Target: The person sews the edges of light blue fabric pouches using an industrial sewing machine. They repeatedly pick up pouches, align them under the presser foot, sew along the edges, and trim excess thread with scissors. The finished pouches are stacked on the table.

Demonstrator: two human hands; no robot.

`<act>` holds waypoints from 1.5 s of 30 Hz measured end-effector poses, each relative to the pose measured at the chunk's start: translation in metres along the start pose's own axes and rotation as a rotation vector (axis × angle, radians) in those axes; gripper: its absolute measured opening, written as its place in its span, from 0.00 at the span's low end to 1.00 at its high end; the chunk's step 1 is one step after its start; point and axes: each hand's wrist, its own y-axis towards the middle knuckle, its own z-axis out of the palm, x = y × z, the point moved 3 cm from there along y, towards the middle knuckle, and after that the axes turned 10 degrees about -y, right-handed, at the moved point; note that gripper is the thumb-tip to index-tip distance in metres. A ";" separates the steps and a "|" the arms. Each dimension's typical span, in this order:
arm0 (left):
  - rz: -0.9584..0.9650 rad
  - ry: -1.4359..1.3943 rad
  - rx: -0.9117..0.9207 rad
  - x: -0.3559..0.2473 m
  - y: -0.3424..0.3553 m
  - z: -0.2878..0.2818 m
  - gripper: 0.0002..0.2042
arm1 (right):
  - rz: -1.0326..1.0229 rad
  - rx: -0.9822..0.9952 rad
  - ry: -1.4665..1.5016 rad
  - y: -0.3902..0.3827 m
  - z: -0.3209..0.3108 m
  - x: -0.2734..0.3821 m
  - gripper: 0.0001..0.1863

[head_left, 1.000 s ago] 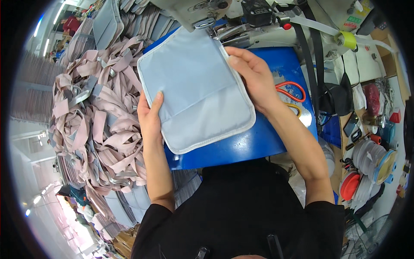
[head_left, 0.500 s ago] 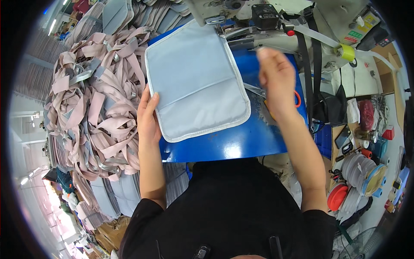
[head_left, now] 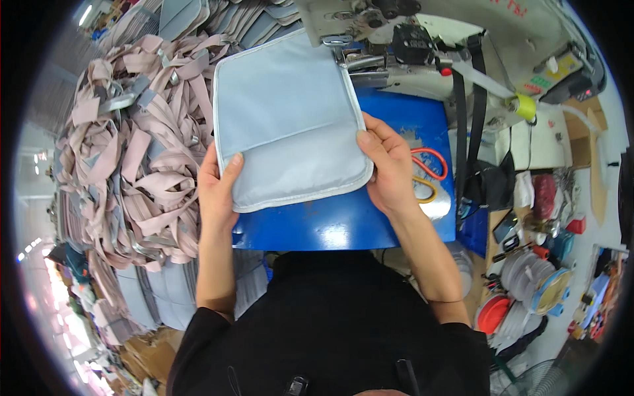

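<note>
A light grey-blue fabric panel point(head_left: 284, 105) with rounded corners, a pale bound edge and a pocket seam across it is held over the blue worktable point(head_left: 290, 231). My left hand point(head_left: 221, 178) pinches its left edge, thumb on top and fingers beneath. On the right edge, my right hand point(head_left: 388, 158) grips it the same way. The panel's far end reaches to the sewing machine's head point(head_left: 340, 43), whose metal parts overlap its far right corner. Scissors with red and yellow handles point(head_left: 430, 165) lie on the table just right of my right hand; their blades are hidden.
A big heap of pink fabric strips point(head_left: 145, 152) rises on the left, with stacked grey panels point(head_left: 165, 297) below it. More panels point(head_left: 244, 23) are piled at the back. Black straps point(head_left: 467, 99) hang at the right, near a side table with thread spools point(head_left: 528, 277).
My right hand has come down from beside the machine and taken hold of the panel's right edge. The scissors' handles now show more fully.
</note>
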 end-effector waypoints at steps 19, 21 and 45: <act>0.077 -0.087 0.067 -0.016 0.093 -0.003 0.26 | -1.182 -0.601 -1.036 0.001 -0.080 0.231 0.12; 0.077 -0.103 0.075 -0.014 0.093 -0.006 0.26 | -1.366 -0.814 -1.166 -0.002 -0.100 0.303 0.15; 0.042 -0.241 -0.159 0.086 0.018 -0.097 0.31 | -0.995 -1.115 -1.304 0.002 -0.258 0.256 0.24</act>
